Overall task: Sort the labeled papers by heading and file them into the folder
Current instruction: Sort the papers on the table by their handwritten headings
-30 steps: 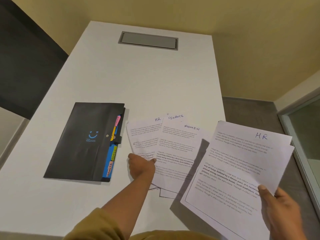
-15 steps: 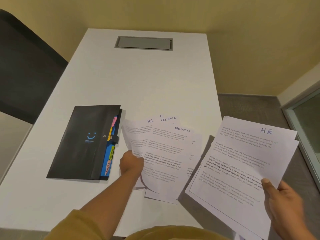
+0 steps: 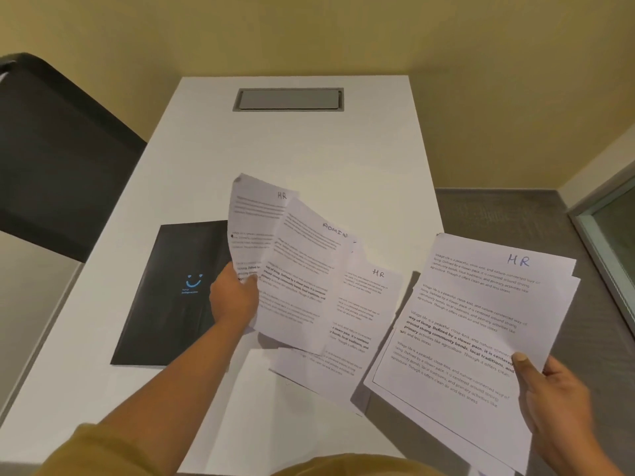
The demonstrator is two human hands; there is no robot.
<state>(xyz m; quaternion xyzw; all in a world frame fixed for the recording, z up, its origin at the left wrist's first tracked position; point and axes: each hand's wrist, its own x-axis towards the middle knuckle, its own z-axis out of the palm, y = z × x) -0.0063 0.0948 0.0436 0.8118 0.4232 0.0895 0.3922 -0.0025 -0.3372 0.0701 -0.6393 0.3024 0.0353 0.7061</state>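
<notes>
My left hand (image 3: 233, 298) grips a few printed sheets lifted off the table: one headed HR (image 3: 256, 214) behind one headed ADMIN (image 3: 302, 269). Under them another HR sheet (image 3: 364, 304) lies on the white table (image 3: 292, 149), with more paper beneath it. My right hand (image 3: 549, 400) holds a separate stack of HR papers (image 3: 474, 321) by its lower right corner, off the table's right edge. The black folder (image 3: 171, 297) with a blue smiley lies closed at the left, its right edge hidden by the lifted sheets.
A grey hatch (image 3: 288, 99) is set into the far end of the table. A dark chair (image 3: 51, 149) stands at the left. Grey floor (image 3: 498, 211) and a glass panel (image 3: 615, 242) lie to the right.
My left hand went from pressing on the spread papers to gripping a few and lifting them up over the folder's right edge, uncovering an HR sheet below. The right stack stayed put.
</notes>
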